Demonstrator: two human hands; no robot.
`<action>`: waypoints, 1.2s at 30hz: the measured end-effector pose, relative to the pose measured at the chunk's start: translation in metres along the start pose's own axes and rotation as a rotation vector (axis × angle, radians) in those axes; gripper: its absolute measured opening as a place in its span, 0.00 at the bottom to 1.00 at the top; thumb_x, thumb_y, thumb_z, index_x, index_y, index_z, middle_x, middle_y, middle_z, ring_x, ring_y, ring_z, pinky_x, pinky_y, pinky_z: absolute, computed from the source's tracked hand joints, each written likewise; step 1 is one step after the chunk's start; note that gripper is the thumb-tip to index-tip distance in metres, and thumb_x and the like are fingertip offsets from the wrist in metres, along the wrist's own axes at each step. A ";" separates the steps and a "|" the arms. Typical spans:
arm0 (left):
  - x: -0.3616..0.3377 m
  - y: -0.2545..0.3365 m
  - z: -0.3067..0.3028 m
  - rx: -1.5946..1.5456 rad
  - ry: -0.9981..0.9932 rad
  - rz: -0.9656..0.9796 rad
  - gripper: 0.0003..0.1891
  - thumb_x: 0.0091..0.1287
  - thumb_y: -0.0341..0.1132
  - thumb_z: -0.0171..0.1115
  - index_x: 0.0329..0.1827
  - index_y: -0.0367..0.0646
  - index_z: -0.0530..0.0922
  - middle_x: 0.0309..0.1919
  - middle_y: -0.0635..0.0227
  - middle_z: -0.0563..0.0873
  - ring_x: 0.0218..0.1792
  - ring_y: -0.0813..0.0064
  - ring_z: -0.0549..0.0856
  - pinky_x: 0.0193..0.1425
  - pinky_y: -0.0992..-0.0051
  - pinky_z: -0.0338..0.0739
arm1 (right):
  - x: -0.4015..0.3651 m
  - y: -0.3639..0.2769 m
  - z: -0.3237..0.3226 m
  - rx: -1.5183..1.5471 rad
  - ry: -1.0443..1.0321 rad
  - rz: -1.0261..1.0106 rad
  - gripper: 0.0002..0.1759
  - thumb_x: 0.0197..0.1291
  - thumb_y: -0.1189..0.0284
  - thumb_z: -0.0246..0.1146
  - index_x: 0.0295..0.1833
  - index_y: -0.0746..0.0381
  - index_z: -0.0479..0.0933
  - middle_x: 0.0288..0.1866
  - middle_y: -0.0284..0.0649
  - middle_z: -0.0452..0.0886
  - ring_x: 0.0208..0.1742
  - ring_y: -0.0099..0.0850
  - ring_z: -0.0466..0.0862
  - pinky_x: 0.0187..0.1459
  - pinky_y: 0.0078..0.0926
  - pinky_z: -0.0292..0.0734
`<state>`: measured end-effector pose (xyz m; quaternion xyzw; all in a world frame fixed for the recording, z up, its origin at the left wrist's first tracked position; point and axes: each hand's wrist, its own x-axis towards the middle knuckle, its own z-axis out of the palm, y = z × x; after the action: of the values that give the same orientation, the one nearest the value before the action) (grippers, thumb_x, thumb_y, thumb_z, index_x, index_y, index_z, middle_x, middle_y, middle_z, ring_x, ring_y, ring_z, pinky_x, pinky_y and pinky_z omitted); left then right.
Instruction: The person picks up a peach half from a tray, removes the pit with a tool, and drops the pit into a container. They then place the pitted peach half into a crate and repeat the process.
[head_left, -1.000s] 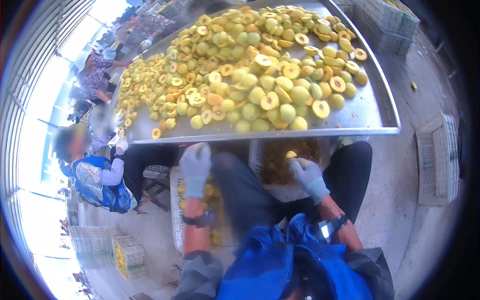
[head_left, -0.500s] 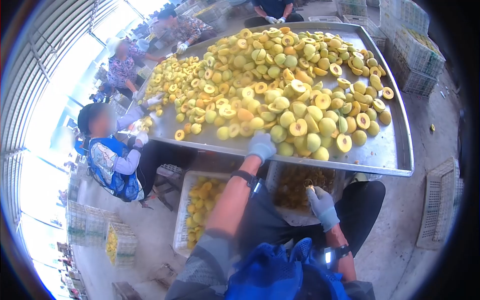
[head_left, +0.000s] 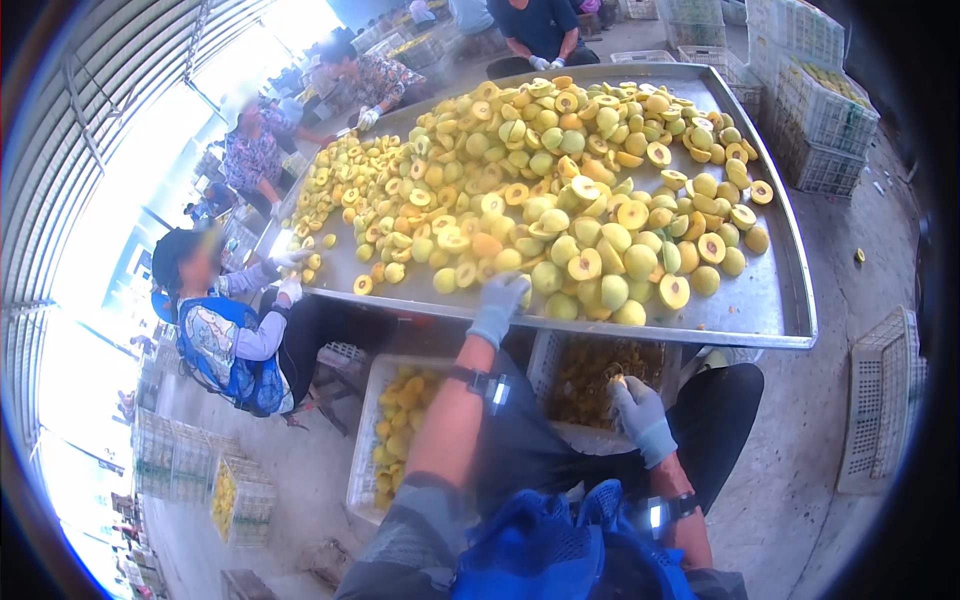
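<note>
My left hand (head_left: pixel 498 306), in a grey-white glove, is at the near edge of a metal tray table (head_left: pixel 700 328). Its fingers curl against a yellow-green peach half (head_left: pixel 525 291), partly hidden by the hand. Many halved yellow peaches (head_left: pixel 585 265) are heaped on the tray, several with brown pit hollows showing. My right hand (head_left: pixel 642 414), also gloved, is closed above my thigh around a small tool with a looped metal end (head_left: pixel 616 374). Below the tray, near that tool, stands a crate of brownish scraps (head_left: pixel 600 375).
A white crate of peach halves (head_left: pixel 385 440) stands left of my legs. A co-worker in a blue vest (head_left: pixel 235 340) sits at the tray's left; other people work along its far side. Stacked crates (head_left: pixel 820 120) stand at the back right, and another crate (head_left: pixel 880 400) on the right floor.
My left hand has shifted slightly left and back toward the tray's near edge. My right hand stays nearly still with the tool. The view has shifted a little.
</note>
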<state>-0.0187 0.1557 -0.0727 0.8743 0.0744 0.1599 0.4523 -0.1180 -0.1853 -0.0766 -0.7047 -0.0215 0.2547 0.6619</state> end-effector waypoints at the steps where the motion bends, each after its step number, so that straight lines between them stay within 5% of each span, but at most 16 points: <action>1: -0.010 0.015 -0.006 -0.043 -0.011 0.013 0.15 0.58 0.32 0.71 0.48 0.37 0.86 0.45 0.52 0.90 0.48 0.54 0.89 0.53 0.63 0.84 | 0.000 -0.005 0.001 0.029 -0.015 0.000 0.16 0.79 0.60 0.58 0.50 0.61 0.82 0.23 0.31 0.78 0.21 0.19 0.75 0.25 0.22 0.70; 3: -0.029 0.046 -0.017 -0.130 -0.035 0.038 0.16 0.60 0.25 0.70 0.53 0.36 0.85 0.44 0.53 0.91 0.46 0.58 0.90 0.51 0.63 0.85 | -0.005 -0.018 0.003 0.094 -0.030 0.018 0.16 0.79 0.61 0.57 0.51 0.61 0.82 0.24 0.32 0.77 0.20 0.19 0.74 0.25 0.21 0.70; 5: -0.046 0.118 -0.025 0.325 -0.141 0.195 0.19 0.61 0.25 0.70 0.57 0.35 0.84 0.45 0.55 0.91 0.46 0.61 0.90 0.51 0.64 0.85 | -0.010 -0.024 0.005 0.110 -0.042 -0.032 0.16 0.80 0.61 0.56 0.54 0.61 0.81 0.25 0.32 0.78 0.21 0.19 0.74 0.24 0.20 0.70; 6: -0.048 0.090 -0.016 0.122 -0.156 0.115 0.22 0.62 0.24 0.71 0.60 0.34 0.81 0.50 0.59 0.90 0.47 0.66 0.90 0.51 0.67 0.85 | -0.011 -0.026 0.004 0.126 -0.054 -0.035 0.16 0.80 0.61 0.55 0.55 0.61 0.81 0.26 0.32 0.78 0.21 0.19 0.74 0.24 0.20 0.70; 8: -0.062 0.101 0.000 -0.230 -0.032 -0.007 0.14 0.58 0.24 0.73 0.48 0.35 0.84 0.38 0.59 0.91 0.38 0.67 0.90 0.44 0.68 0.84 | -0.014 -0.037 0.005 0.162 -0.072 -0.015 0.15 0.80 0.62 0.55 0.56 0.61 0.80 0.27 0.31 0.78 0.23 0.18 0.73 0.26 0.19 0.70; 11: -0.079 0.111 0.020 -0.538 0.077 -0.096 0.15 0.55 0.23 0.75 0.46 0.34 0.85 0.38 0.60 0.91 0.38 0.70 0.89 0.44 0.71 0.84 | -0.018 -0.050 0.011 0.195 -0.079 -0.035 0.15 0.80 0.61 0.56 0.55 0.61 0.80 0.29 0.28 0.77 0.26 0.16 0.72 0.28 0.18 0.69; 13: -0.091 0.118 0.025 -0.121 0.100 0.222 0.18 0.57 0.23 0.76 0.51 0.35 0.83 0.42 0.60 0.91 0.41 0.72 0.89 0.46 0.72 0.85 | -0.022 -0.060 0.014 0.156 -0.115 -0.061 0.16 0.80 0.59 0.57 0.51 0.61 0.79 0.31 0.27 0.76 0.28 0.15 0.72 0.29 0.17 0.68; 15: -0.098 0.114 0.033 -0.678 -0.015 -0.075 0.16 0.71 0.29 0.64 0.59 0.34 0.78 0.47 0.59 0.88 0.45 0.71 0.88 0.51 0.71 0.86 | -0.021 -0.058 0.018 0.154 -0.147 -0.101 0.16 0.80 0.58 0.57 0.49 0.61 0.79 0.31 0.27 0.76 0.27 0.15 0.72 0.29 0.17 0.68; 17: -0.107 0.119 0.041 -0.739 -0.039 -0.140 0.15 0.78 0.33 0.58 0.62 0.33 0.76 0.49 0.59 0.87 0.47 0.70 0.88 0.53 0.71 0.87 | -0.030 -0.084 0.018 0.216 -0.195 0.035 0.17 0.79 0.57 0.58 0.47 0.60 0.79 0.30 0.27 0.76 0.27 0.15 0.72 0.29 0.17 0.69; 19: -0.116 0.136 0.045 -0.321 0.031 0.055 0.14 0.80 0.33 0.57 0.61 0.33 0.76 0.47 0.60 0.87 0.47 0.72 0.88 0.53 0.73 0.86 | -0.031 -0.090 0.019 0.280 -0.230 0.102 0.17 0.78 0.57 0.59 0.47 0.60 0.79 0.29 0.27 0.75 0.27 0.15 0.72 0.29 0.17 0.69; 22: -0.122 0.136 0.053 -0.378 -0.018 -0.024 0.20 0.85 0.45 0.47 0.61 0.35 0.76 0.47 0.60 0.87 0.46 0.70 0.87 0.53 0.70 0.86 | -0.026 -0.089 0.023 0.222 -0.220 0.051 0.18 0.78 0.57 0.59 0.49 0.63 0.80 0.30 0.29 0.79 0.29 0.17 0.77 0.31 0.19 0.71; 25: -0.120 0.140 0.058 -1.130 -0.043 -0.457 0.28 0.84 0.55 0.39 0.61 0.37 0.76 0.45 0.58 0.86 0.44 0.67 0.87 0.54 0.66 0.86 | -0.020 -0.080 0.030 0.107 -0.137 -0.111 0.20 0.78 0.57 0.60 0.51 0.66 0.81 0.32 0.35 0.83 0.32 0.24 0.82 0.34 0.25 0.75; 28: -0.121 0.145 0.065 -1.147 -0.033 -0.454 0.29 0.83 0.57 0.41 0.61 0.39 0.77 0.43 0.57 0.86 0.42 0.64 0.86 0.54 0.62 0.85 | -0.009 -0.060 0.036 -0.013 -0.023 -0.279 0.22 0.77 0.57 0.59 0.51 0.69 0.81 0.34 0.44 0.85 0.34 0.31 0.85 0.38 0.33 0.78; 36: -0.120 0.166 0.066 -1.087 0.012 -0.491 0.29 0.82 0.59 0.42 0.59 0.40 0.76 0.38 0.53 0.85 0.39 0.57 0.86 0.48 0.61 0.85 | -0.011 -0.060 0.038 -0.036 0.056 -0.318 0.24 0.78 0.56 0.58 0.49 0.69 0.81 0.33 0.54 0.85 0.34 0.41 0.86 0.38 0.38 0.78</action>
<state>-0.1109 -0.0241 0.0016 0.4736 0.1846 0.0708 0.8583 -0.1240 -0.1473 -0.0160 -0.7110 -0.1187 0.1266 0.6814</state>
